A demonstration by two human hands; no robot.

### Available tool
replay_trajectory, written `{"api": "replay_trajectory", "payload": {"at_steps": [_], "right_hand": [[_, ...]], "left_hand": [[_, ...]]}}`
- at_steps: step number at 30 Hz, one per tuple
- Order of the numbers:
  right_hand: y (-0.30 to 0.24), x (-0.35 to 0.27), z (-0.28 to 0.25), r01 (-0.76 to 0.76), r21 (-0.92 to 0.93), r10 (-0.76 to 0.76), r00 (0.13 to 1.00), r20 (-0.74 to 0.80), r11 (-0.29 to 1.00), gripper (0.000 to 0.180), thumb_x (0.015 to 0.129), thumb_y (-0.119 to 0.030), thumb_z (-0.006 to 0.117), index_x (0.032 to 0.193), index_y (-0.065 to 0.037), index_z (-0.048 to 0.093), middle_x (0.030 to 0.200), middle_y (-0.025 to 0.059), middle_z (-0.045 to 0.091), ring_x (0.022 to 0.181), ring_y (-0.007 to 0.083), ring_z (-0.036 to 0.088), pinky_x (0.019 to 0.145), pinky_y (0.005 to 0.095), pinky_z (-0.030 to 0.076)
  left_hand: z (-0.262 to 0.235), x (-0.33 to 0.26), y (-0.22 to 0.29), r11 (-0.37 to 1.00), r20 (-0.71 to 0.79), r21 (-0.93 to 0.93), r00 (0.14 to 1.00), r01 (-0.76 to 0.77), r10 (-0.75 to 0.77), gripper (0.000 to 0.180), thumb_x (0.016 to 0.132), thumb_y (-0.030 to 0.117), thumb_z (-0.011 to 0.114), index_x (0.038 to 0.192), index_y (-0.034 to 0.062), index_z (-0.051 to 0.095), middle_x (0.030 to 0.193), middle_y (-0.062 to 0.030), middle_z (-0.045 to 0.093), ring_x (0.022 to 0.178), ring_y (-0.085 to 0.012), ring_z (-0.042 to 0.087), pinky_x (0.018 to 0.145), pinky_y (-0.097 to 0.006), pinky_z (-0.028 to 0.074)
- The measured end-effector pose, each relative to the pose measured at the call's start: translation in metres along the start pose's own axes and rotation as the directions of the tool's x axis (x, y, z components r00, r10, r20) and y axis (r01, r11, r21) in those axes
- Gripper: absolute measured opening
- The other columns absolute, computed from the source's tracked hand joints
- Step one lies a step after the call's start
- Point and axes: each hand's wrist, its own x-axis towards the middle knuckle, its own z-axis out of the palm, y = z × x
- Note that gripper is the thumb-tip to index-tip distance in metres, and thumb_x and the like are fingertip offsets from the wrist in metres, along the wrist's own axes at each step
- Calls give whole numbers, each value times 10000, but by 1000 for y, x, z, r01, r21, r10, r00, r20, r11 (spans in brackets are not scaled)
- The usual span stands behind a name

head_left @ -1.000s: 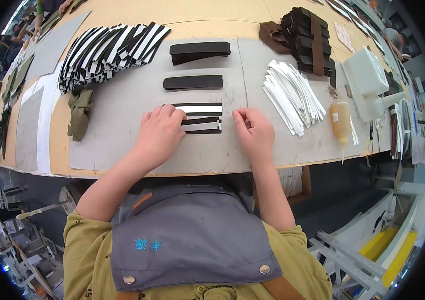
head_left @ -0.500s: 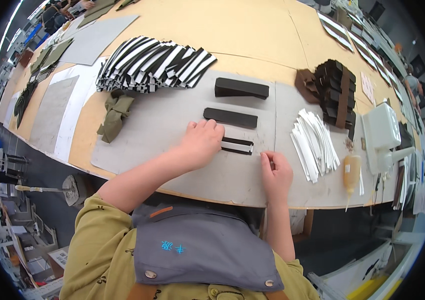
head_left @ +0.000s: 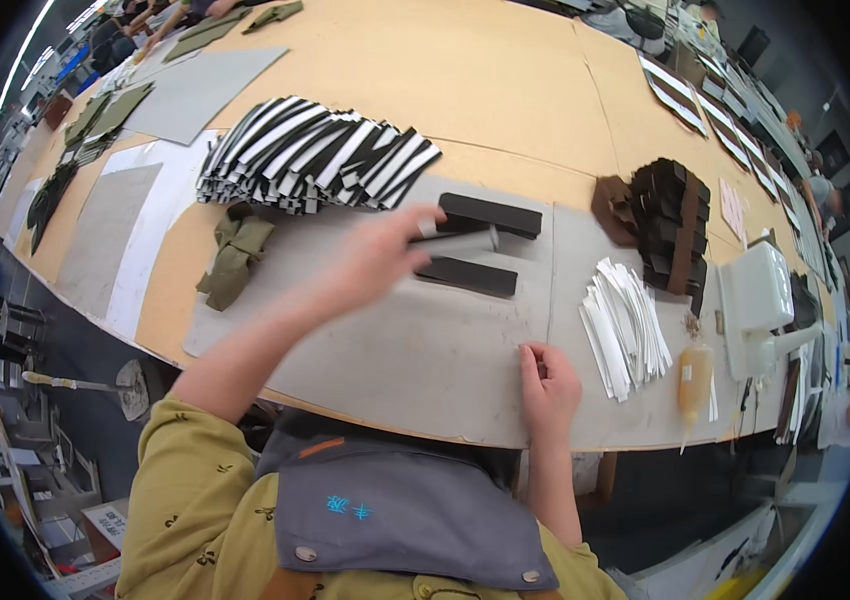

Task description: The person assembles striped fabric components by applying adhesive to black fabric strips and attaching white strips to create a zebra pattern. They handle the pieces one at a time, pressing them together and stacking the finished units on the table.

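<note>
I see the left hand (head_left: pixel 380 255) pinching a motion-blurred dark strip (head_left: pixel 458 243) with a pale end, held above the gap between two black stacks, the farther (head_left: pixel 490 214) and the nearer (head_left: pixel 467 277). The right hand (head_left: pixel 551 390) is loosely curled over the grey mat (head_left: pixel 415 360); I can't tell whether its fingers hold anything. Right of it I have white strips (head_left: pixel 627 335), then an amber bottle (head_left: pixel 695 380). Beyond the left hand, a black-and-white strip pile (head_left: pixel 315 155) lies on the tan counter (head_left: pixel 445 75).
</note>
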Motion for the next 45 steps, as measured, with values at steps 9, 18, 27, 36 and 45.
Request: {"api": "replay_trajectory", "payload": {"at_steps": [9,18,27,36,45], "right_hand": [[-4,1,0,2,-34,-2,1000,14,999,148,946,-185,739,928,-38,745,819,77,706,673,199,632,645,327,509],[-7,1,1,58,-45,-57,998,11,997,110,944,-152,738,919,-45,738,801,73,696,650,202,629,623,323,501],[-15,-2,3,119,-106,-115,993,40,987,76,938,-124,732,890,-65,730,748,49,654,605,180,590,564,327,459],[-29,17,-1,244,-142,-233,968,90,959,66,939,-124,732,913,-64,721,752,68,663,603,226,606,564,353,460],[-25,55,11,388,-164,-360,917,173,907,134,925,-154,743,1023,-66,719,898,78,696,750,281,651,681,393,500]], "left_hand": [[-43,48,-87,834,-479,548,841,64,250,535,907,123,754,1409,88,571,1177,-143,671,1128,-340,630,976,-457,486],[53,-5,-35,936,-36,237,961,-260,276,406,890,216,797,1272,127,693,1195,-71,705,1126,-301,639,1029,-440,467],[57,-3,-56,757,-69,407,809,-511,584,250,869,131,767,1107,59,737,1016,-63,771,904,-246,741,758,-338,591],[52,-20,-47,764,-103,432,815,-479,570,196,836,83,710,1026,99,754,1015,-27,785,872,-193,756,760,-335,582],[51,-23,-46,750,-86,371,784,-548,615,193,828,83,701,1012,114,751,1004,-9,783,864,-187,747,768,-329,574]]}}
